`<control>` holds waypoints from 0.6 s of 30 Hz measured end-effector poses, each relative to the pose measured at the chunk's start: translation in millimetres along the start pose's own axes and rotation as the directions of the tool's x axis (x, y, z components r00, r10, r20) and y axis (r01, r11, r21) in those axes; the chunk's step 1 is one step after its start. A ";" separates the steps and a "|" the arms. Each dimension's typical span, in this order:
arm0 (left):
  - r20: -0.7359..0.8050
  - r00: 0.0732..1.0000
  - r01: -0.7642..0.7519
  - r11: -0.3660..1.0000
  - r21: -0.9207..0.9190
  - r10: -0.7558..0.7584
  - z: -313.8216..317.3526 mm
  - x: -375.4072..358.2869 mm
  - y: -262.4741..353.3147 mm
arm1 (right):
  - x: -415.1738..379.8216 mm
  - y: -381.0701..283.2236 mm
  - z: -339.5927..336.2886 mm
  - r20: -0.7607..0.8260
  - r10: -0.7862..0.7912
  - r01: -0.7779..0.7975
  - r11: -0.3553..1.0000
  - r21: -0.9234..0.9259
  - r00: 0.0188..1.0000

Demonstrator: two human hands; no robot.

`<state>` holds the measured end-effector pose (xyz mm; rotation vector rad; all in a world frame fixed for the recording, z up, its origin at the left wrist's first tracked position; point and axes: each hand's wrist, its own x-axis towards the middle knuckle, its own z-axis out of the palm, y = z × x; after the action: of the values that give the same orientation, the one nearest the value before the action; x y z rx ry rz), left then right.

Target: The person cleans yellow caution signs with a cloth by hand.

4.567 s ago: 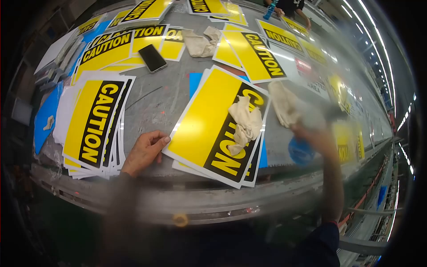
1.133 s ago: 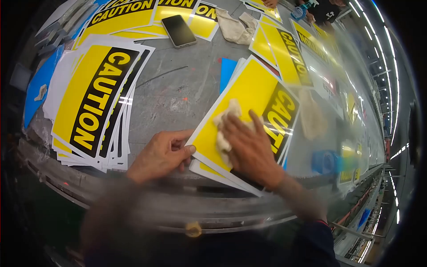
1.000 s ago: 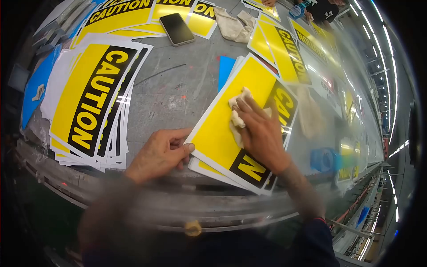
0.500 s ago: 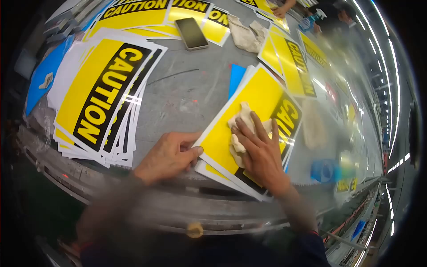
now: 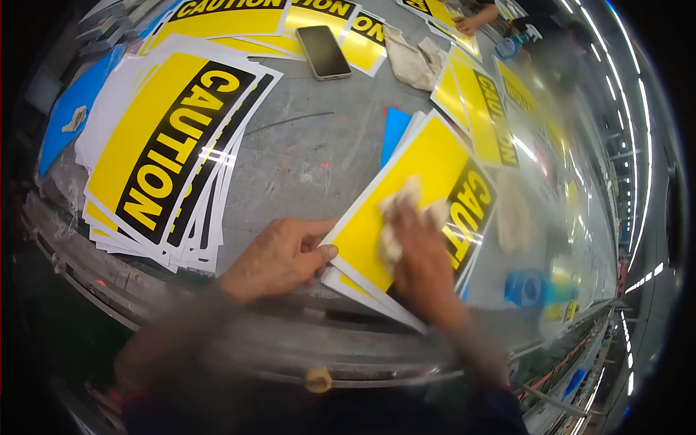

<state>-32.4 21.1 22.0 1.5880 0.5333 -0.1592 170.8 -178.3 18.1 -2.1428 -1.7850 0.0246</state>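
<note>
A yellow caution sign (image 5: 362,243) with a black lettered band lies on top of a small stack in front of me. My left hand (image 5: 279,259) pinches its left corner, thumb on the face and fingers curled at the edge. On the sign's middle, my right hand (image 5: 423,261) presses a crumpled off-white rag (image 5: 392,239); this hand is smeared by motion and covers part of the lettering. To the left, a larger, uneven stack of caution signs (image 5: 109,156) rests near the table's front edge.
A phone (image 5: 323,52) and a cloth (image 5: 409,58) lie beyond, beside more caution signs (image 5: 246,22). Blue sheets (image 5: 72,116) sit at far left. A blurred blue bottle (image 5: 528,288) is at right. Another person's hand (image 5: 471,22) and a spray bottle (image 5: 513,45) appear at the back.
My right hand and the rag have gone from sharp to blurred, still over the sign's middle. My left hand keeps its hold on the corner. The whole view has shifted slightly.
</note>
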 end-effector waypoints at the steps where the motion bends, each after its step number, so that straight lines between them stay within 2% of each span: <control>1: 0.004 1.000 0.018 0.999 -0.050 -0.018 1.0 0.4 0.7 | -6.0 -14.6 -3.3 0.131 -0.055 0.061 0.997 -0.042 0.990; 4: 0.013 1.000 0.014 0.997 -0.076 -0.014 1.7 1.6 -3.8 | 19.9 14.2 -15.6 0.027 -0.028 0.033 0.974 -0.226 0.999; 5: -0.030 0.999 -0.014 0.995 -0.096 0.011 4.0 1.9 -8.0 | 19.1 7.6 -13.9 0.022 0.025 -0.020 0.984 -0.178 0.999; 6: -0.039 0.999 -0.015 0.996 -0.088 0.012 2.9 2.2 -6.6 | 12.5 0.6 -7.3 0.014 -0.010 0.011 0.990 -0.142 1.000; 8: -0.041 0.999 -0.003 0.997 -0.075 -0.001 3.7 1.1 -4.7 | 3.6 -0.7 -4.5 0.071 -0.066 0.060 0.994 0.089 0.995; 11: -0.034 0.999 -0.003 0.993 -0.115 -0.001 3.4 1.4 -4.2 | 20.3 35.1 -17.3 0.006 -0.068 0.069 0.994 -0.080 0.998; 14: -0.017 1.000 0.011 0.999 -0.050 -0.012 0.8 0.9 0.6 | 13.6 7.5 -14.9 0.024 -0.072 0.071 0.997 0.041 0.997; 18: -0.009 1.000 0.023 0.997 -0.073 -0.024 2.5 1.5 -0.3 | 21.7 18.5 -16.5 -0.021 -0.098 0.098 0.995 -0.021 0.995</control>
<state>-30.7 19.1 20.9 1.5131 0.5597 -0.1480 196.7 -164.4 33.0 -2.0579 -1.8831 -0.0416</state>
